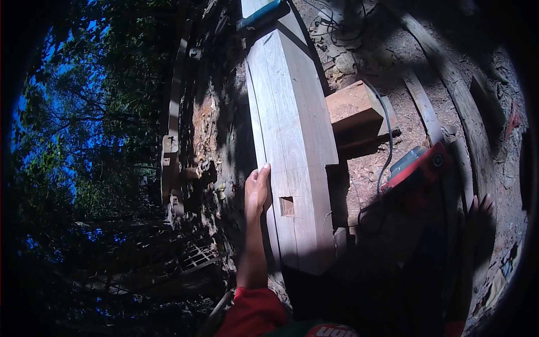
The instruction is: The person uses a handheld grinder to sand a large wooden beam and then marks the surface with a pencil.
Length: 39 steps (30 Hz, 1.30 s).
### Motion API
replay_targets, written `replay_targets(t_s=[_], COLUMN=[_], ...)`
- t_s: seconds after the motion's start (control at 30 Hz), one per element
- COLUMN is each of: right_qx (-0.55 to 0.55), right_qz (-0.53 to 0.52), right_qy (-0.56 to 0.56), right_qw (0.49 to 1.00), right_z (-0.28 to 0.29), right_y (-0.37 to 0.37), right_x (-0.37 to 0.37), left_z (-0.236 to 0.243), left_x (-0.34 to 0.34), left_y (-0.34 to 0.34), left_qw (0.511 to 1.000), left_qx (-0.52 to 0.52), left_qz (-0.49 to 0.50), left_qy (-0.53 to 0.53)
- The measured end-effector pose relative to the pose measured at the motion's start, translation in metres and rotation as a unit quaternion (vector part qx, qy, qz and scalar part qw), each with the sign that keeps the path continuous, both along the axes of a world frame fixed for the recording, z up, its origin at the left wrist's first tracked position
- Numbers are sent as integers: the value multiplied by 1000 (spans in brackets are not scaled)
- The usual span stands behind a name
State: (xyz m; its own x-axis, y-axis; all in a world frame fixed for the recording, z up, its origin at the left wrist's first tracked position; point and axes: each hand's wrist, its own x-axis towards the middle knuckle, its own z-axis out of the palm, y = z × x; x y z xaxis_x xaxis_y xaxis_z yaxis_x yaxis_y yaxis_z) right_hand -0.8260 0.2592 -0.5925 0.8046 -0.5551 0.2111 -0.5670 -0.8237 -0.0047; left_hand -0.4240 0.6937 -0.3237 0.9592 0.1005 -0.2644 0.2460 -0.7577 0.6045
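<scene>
A long squared timber beam (283, 140) runs away from me through the middle of the view, with a small square mortise (287, 206) cut in its top face near my end. Thin marked lines cross the wood near the mortise. My left hand (257, 190) grips the beam's left edge just beyond the mortise, thumb on the edge and the other fingers partly hidden. Far to the right, in shade, my right hand (482, 206) rests with fingers apart on a long wooden pole, holding nothing.
A red corded power tool (418, 168) with a grey part lies right of the beam. Beyond it sits a short wood block (356, 109), the black cord (390, 135) running past. A teal tool (260, 15) lies across the far timber. Long poles (449, 67) lie at right.
</scene>
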Motion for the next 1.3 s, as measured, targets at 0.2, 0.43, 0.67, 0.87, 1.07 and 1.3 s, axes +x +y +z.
replay_targets(t_s=[0.2,0.43,0.67,0.87,1.07,1.3], right_qx=[-5,-6,-22,-43,-48,-50], right_qz=[-20,-27,-37,-16,5,-16], right_qy=[14,33,119,23,-44,-2], right_qw=[1000,999,992,999,998,999], right_z=[-2,-12,7,-7,-17,-25], right_y=[-1,-4,1,-4,-4,-11], right_x=[-4,-7,5,-1,2,-8], left_z=[12,-5,3,0,2,-2], left_x=[-5,3,6,3,4,4], left_y=[-26,-7,-13,-14,-12,-11], left_qw=[999,1000,1000,999,999,999], left_qx=[44,4,14,27,42,30], left_qz=[18,22,11,12,7,3], left_qy=[22,-5,-7,-15,-18,-29])
